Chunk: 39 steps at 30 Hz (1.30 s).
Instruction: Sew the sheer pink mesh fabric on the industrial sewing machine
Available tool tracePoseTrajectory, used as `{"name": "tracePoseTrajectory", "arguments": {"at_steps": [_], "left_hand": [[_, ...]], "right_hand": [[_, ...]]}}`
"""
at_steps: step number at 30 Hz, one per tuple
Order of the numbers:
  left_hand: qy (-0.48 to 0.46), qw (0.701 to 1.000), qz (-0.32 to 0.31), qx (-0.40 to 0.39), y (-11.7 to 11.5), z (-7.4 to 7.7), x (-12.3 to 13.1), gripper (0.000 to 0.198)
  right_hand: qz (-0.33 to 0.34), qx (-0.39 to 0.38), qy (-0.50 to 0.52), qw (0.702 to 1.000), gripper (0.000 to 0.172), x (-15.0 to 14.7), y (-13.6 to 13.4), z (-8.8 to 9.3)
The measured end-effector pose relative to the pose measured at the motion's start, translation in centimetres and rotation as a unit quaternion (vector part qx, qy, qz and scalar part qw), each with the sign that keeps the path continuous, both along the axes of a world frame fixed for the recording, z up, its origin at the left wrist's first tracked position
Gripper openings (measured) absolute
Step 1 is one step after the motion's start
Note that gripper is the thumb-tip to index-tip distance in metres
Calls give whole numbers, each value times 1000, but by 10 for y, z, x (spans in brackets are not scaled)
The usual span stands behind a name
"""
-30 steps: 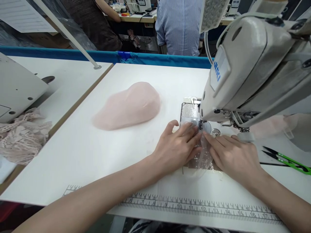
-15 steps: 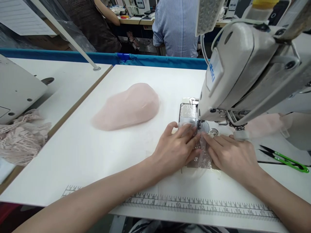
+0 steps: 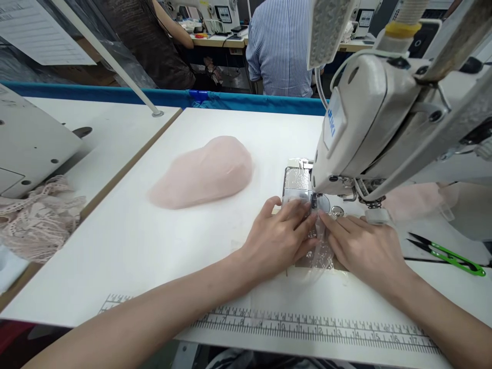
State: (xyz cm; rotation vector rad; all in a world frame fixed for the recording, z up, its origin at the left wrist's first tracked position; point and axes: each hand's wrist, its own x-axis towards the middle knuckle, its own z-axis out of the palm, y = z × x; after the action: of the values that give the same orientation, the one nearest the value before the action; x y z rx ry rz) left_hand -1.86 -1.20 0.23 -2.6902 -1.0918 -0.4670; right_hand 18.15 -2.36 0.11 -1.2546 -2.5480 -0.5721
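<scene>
A thin, sheer strip of fabric (image 3: 321, 247) lies under the needle area of the white sewing machine (image 3: 355, 118). My left hand (image 3: 282, 230) rests on its left side, fingers spread and palm down, fingertips near the presser foot (image 3: 314, 200). From the right, my right hand (image 3: 361, 241) lies flat with its index fingertip on the fabric close to the foot. Part of the strip is hidden beneath my fingers. A pile of sheer pink pieces (image 3: 207, 171) sits on the white table left of the machine.
Green thread snips (image 3: 448, 252) lie beside my right wrist. More pink fabric (image 3: 413, 200) is behind my right hand. A ruler strip (image 3: 319, 328) runs along the front edge. Pale lace (image 3: 42, 220) is heaped at far left. Two people sit beyond the blue edge (image 3: 261, 102).
The view has shifted slightly, so the background sits a little lower. Both hands stay in nearly the same place by the presser foot.
</scene>
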Motion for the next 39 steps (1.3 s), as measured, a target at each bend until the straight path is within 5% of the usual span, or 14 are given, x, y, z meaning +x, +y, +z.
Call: {"name": "tracePoseTrajectory", "arguments": {"at_steps": [28,32,35,39], "left_hand": [[-20,999,-15,-22,8,-7,-2,37],[-68,995,-39,-54,3,5,-4,27],[-66,984,-52,-158,-11,28,-9,29],[28,972,-56,-229,-35,48,-16,51]], "right_hand": [[-20,8,-25,999,36,1,3,-1],[2,13,10,1000,33,7,4,7],[55,-79,57,994,35,14,2,20],[126,-277,85,949,35,16,-1,31]]}}
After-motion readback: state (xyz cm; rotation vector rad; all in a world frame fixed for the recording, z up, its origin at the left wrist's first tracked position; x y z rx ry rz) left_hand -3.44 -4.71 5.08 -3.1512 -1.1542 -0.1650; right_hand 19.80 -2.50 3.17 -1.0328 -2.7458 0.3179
